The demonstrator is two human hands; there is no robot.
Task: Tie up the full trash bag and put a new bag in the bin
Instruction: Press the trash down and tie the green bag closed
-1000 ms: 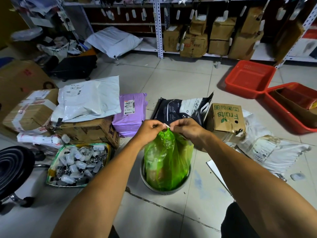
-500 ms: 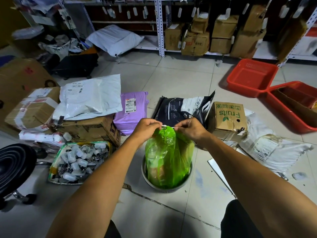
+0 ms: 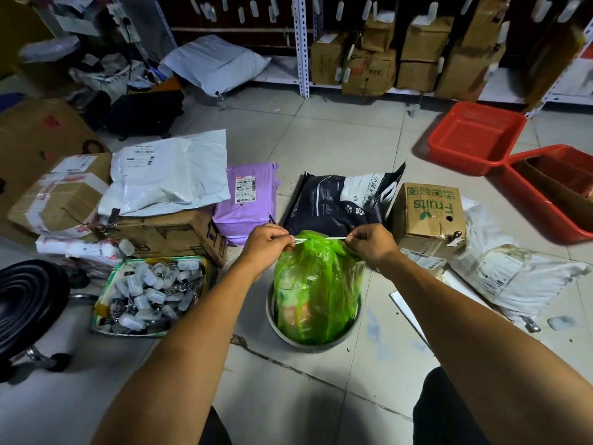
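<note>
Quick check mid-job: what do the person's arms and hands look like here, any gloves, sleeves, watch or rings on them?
Both forearms are bare from the bottom edge of the frame up to the wrists, with no sleeves in view. The left hand and right hand wear no gloves. No watch, band or ring shows on the visible sides. Dark clothing appears at the bottom edge, beneath the arms.

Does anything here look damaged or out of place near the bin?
Yes. The brown cardboard box printed "Fruits" stands upside down, its lettering inverted. A dark crack runs across the grey floor tiles beside the round grey bin. The translucent green trash bag looks intact.
</note>
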